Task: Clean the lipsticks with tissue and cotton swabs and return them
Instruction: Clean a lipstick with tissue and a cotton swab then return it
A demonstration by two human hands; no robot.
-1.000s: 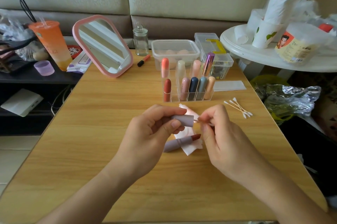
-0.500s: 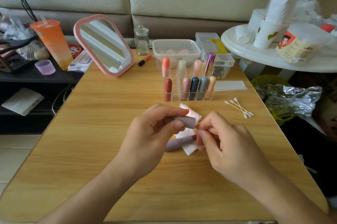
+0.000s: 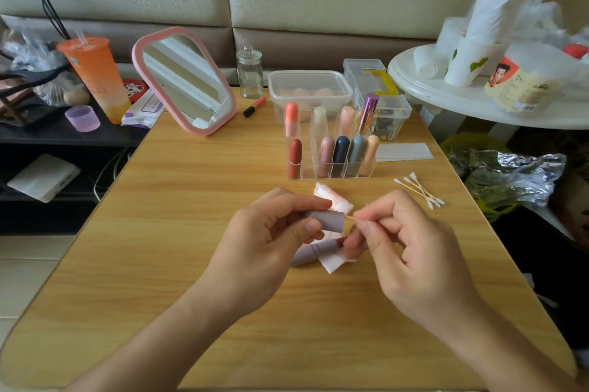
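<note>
My left hand (image 3: 274,232) grips the lilac cap (image 3: 328,220) between the thumb and the curled fingers, with its open mouth turned to the right. My right hand (image 3: 404,242) pinches a cotton swab (image 3: 350,217) by its thin stick, the fingers curled close. The tip of the swab is inside the mouth of the cap, so I cannot see the cotton itself. The lipstick (image 3: 314,253) that seems to belong to this cap lies on the tissue (image 3: 333,262) on the desk (image 3: 191,200), just below my hands and partly hidden by my right fingers.

I judge that the step is to clean the inside of the cap. To do it well, I should hold the cap steady and turn the swab around the inner wall. I should not push it straight in, because the stick is thin and may bend or snap. Light pressure is enough. It helps to roll the cap a little with the left thumb, so that every side meets the cotton. If the cotton becomes coloured, I should take a fresh one from the spare swabs (image 3: 419,189), which lie near on the right. Afterwards the closed lipstick goes into the clear organizer (image 3: 331,168) behind the tissue, where one front slot looks free.
</note>
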